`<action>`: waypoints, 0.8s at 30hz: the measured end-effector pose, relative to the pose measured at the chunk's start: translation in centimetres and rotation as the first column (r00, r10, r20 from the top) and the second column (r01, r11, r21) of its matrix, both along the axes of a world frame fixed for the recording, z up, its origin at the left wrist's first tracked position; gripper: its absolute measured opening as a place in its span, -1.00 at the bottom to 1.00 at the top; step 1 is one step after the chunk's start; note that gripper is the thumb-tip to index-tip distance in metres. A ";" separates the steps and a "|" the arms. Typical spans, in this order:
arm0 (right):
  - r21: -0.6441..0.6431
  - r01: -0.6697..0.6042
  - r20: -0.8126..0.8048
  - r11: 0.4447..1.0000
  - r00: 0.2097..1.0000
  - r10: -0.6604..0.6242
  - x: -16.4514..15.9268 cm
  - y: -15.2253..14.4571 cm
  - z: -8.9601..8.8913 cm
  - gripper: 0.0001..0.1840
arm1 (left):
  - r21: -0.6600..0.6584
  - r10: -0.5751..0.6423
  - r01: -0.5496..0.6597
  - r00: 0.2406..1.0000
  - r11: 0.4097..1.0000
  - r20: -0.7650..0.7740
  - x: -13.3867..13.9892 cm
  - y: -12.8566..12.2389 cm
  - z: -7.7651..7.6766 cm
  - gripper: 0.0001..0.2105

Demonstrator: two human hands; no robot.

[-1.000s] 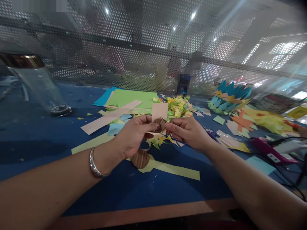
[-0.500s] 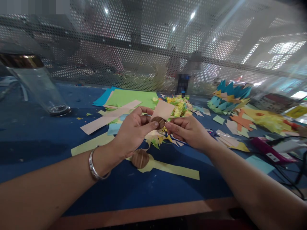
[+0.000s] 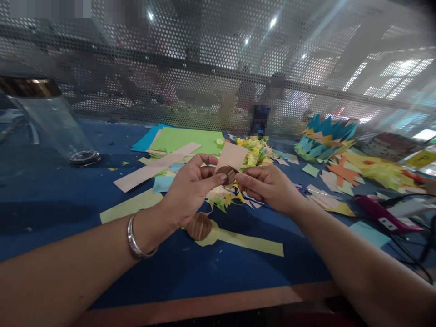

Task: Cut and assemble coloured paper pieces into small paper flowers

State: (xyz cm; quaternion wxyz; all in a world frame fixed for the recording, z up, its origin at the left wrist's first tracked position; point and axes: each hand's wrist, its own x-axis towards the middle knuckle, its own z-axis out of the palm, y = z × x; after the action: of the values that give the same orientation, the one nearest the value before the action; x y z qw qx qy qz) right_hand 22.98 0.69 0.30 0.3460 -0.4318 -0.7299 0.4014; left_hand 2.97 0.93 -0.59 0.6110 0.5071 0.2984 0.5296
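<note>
Over the middle of the table, my left hand point(image 3: 194, 186) grips a small round wooden disc point(image 3: 226, 175) against a pale pink piece of paper point(image 3: 232, 156), with the thumb on the disc's face. My right hand point(image 3: 260, 181) is closed in a pinch at the disc's right edge; whatever its fingertips hold is hidden. Below the hands, a second wooden disc point(image 3: 199, 226) lies on a yellow-green paper strip point(image 3: 252, 240) with a rounded bulge. Cut paper scraps point(image 3: 221, 197) are strewn just behind my hands.
A glass jar point(image 3: 56, 122) with a gold lid stands at left. Green paper sheets point(image 3: 192, 138) lie at the back, a pink strip point(image 3: 156, 167) before them. A spiky paper crown point(image 3: 325, 138) sits at back right, near a magenta power strip point(image 3: 384, 213) with cables. Perforated metal panel point(image 3: 204, 68) behind.
The disc and my right fingertips have shifted very slightly to the right. Both hands otherwise keep the same grip and place.
</note>
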 end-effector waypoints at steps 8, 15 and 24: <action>0.020 0.008 0.035 1.000 0.999 -0.009 0.1 0.0 0.2 -0.49 | 0.158 -0.003 0.024 0.992 0.987 -0.127 -0.6 0.2 0.0 -0.70; 0.010 0.008 0.025 1.000 1.000 -0.008 0.1 0.0 0.3 -0.48 | 0.159 -0.006 0.027 0.992 0.987 -0.130 -0.6 0.2 0.4 -0.69; 0.032 -0.011 0.036 0.999 0.999 0.010 0.2 0.1 0.1 -0.53 | 0.188 -0.011 0.049 0.980 0.981 -0.199 -0.9 0.3 0.6 -0.70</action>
State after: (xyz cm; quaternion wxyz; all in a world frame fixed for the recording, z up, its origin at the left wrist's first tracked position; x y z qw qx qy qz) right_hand 23.23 0.76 0.38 0.3377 -0.4293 -0.7445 0.3839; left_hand 2.06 1.25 0.03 0.5345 0.6181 0.2975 0.4937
